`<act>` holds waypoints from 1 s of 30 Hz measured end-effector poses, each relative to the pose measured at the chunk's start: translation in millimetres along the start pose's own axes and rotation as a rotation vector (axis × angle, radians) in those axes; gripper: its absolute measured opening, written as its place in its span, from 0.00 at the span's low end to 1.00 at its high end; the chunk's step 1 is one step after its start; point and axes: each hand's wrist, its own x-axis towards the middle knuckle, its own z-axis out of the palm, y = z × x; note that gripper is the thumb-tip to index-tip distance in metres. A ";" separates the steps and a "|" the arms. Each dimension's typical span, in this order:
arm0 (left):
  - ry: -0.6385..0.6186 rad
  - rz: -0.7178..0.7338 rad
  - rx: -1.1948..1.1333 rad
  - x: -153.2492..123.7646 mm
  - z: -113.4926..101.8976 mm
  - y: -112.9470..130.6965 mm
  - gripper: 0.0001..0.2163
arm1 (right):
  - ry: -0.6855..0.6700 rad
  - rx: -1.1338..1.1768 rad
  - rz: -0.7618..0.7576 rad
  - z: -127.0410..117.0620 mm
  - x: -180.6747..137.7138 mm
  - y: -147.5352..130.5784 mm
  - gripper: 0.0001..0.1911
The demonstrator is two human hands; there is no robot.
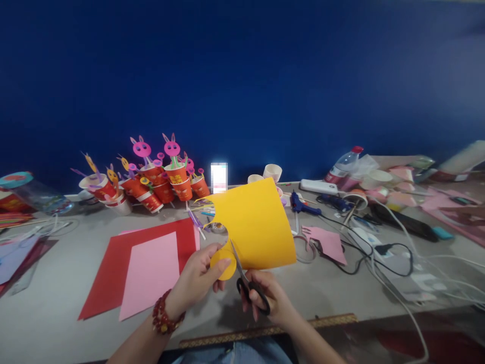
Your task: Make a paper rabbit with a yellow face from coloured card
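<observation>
My left hand (199, 278), with a red bead bracelet at the wrist, pinches the lower left part of a yellow paper sheet (255, 222) where a round shape is partly cut out. My right hand (271, 298) grips black-handled scissors (248, 283) whose blades sit in the paper at the edge of that round shape. The sheet is held up above the grey table (56, 303), curling toward me. A curved notch shows on the sheet's left edge.
A red sheet (113, 263) with a pink sheet (149, 275) on top lies at left. Red paper cups with pink and orange paper animals (151, 177) stand behind. A blue glue gun (301, 205), cables (375, 253), a bottle (343, 164) and pink scraps (329, 242) crowd the right.
</observation>
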 end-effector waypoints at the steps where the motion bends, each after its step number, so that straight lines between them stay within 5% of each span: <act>1: -0.001 0.000 0.003 0.0 -0.2 0.0 0.14 | 0.003 -0.004 0.001 0.0 -0.2 0.1 0.30; 30: -0.010 -0.025 0.040 -2.0 -5.1 0.7 0.15 | 0.063 -0.141 -0.004 0.2 -0.7 -4.0 0.30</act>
